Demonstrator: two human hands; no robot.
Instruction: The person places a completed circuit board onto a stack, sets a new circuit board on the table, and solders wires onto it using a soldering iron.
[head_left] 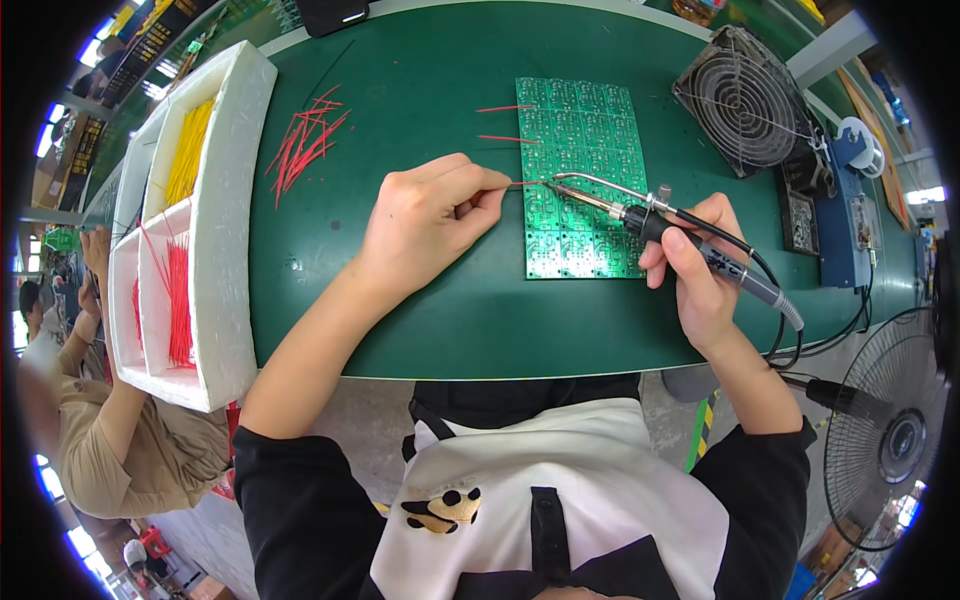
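Note:
My left hand (432, 215) pinches a short red wire (527, 184), whose far end lies at the left edge of a green circuit board panel (585, 215). In my right hand (705, 270) is a soldering iron (640, 217) with a black handle and a thin metal solder feed tube (610, 184) along it. The iron's tip and the tube's end meet the board close to the wire end. Two more red wires (507, 139) stick out leftward from the panel's upper left edge. A loose pile of red wires (305, 145) rests left of my left hand.
A white foam box (235, 200) at left holds yellow wires (188, 150) and red wires (178, 300) in compartments. At the right stand a square fan (745, 100), a blue solder feeder (845, 225) with a spool, and a standing fan (895, 435). A co-worker (130, 430) sits at left.

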